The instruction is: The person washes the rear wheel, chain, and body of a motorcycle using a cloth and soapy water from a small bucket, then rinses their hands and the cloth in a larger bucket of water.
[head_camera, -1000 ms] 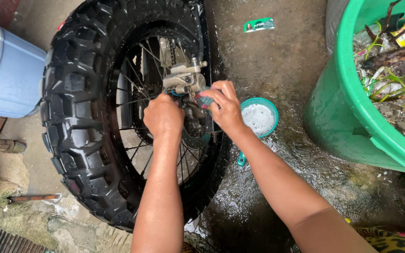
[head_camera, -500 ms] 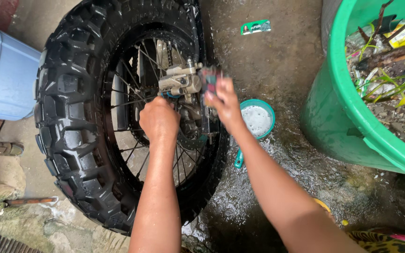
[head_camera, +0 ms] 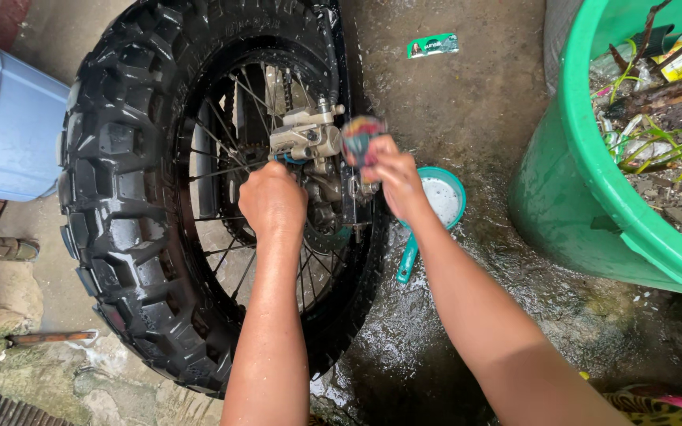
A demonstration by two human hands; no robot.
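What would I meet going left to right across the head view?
Blue container → tyre → left hand → right hand, holding a cloth → teal scoop → green tub.

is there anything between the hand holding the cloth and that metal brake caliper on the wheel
Nothing visible. The right hand holds the colourful cloth just right of the brake caliper, with only a narrow open gap between them. The left hand sits lower, among the spokes.
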